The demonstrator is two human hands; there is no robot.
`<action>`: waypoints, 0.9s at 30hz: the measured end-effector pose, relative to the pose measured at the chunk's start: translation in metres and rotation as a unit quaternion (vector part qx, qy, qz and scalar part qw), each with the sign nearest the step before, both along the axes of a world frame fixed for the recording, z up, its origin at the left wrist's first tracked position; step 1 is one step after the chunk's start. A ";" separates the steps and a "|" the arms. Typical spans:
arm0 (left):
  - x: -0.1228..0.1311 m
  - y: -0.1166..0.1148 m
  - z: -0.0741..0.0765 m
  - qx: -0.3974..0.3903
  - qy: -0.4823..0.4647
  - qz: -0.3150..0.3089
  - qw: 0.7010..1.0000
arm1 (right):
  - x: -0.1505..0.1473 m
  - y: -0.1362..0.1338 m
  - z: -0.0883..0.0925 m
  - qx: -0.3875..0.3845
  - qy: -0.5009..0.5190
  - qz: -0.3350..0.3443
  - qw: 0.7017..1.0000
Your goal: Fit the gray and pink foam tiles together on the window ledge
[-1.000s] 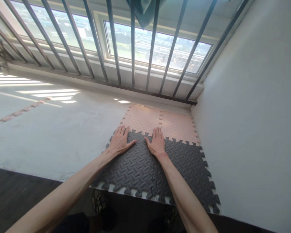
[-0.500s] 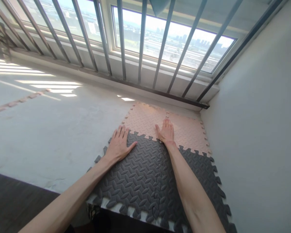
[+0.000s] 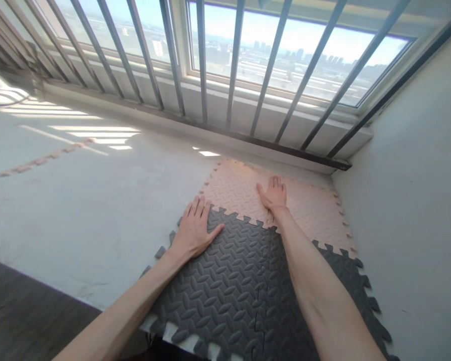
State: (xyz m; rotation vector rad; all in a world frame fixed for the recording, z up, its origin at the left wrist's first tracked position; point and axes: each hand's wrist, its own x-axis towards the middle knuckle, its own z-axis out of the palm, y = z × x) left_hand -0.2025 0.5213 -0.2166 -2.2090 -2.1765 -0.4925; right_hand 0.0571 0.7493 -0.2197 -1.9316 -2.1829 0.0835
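Observation:
Interlocking foam floor tiles cover a concrete ledge, with dark grey tiles (image 3: 218,301) nearest me and pale pink tiles (image 3: 236,188) beyond them. My left hand (image 3: 194,231) lies flat at the far left corner of the dark grey tiles, its fingers reaching just past their toothed edge. My right hand (image 3: 273,195) lies palm down on the pink tiles, with the wrist above the seam where pink meets grey. Neither hand holds anything. My right forearm hides part of the grey tiles.
Concrete (image 3: 90,210) extends left of the tiles, and a white wall (image 3: 417,215) rises on the right. Ahead stands a barred window (image 3: 270,65). A dark wooden floor (image 3: 26,311) lies below the ledge at lower left. A thin pink foam strip (image 3: 48,159) lies on the concrete.
My right hand has slid forward from the grey tiles onto the pink ones. My left hand stays at the grey corner, and the view has tilted up and shifted right.

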 end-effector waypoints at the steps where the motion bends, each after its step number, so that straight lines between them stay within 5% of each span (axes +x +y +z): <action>1: 0.000 0.001 -0.001 0.001 0.002 0.001 1.000 | 0.000 -0.007 0.000 0.002 -0.001 0.007 1.000; 9: 0.011 -0.013 -0.009 -0.004 0.005 0.030 1.000 | 0.003 -0.127 -0.001 -0.002 0.002 0.023 1.000; 20: 0.067 -0.159 -0.017 0.002 0.008 0.019 1.000 | 0.014 -0.328 -0.002 -0.012 0.041 0.026 0.999; 27: 0.078 -0.230 -0.031 0.060 0.024 -0.023 0.998 | 0.021 -0.423 -0.002 0.016 0.082 0.029 0.996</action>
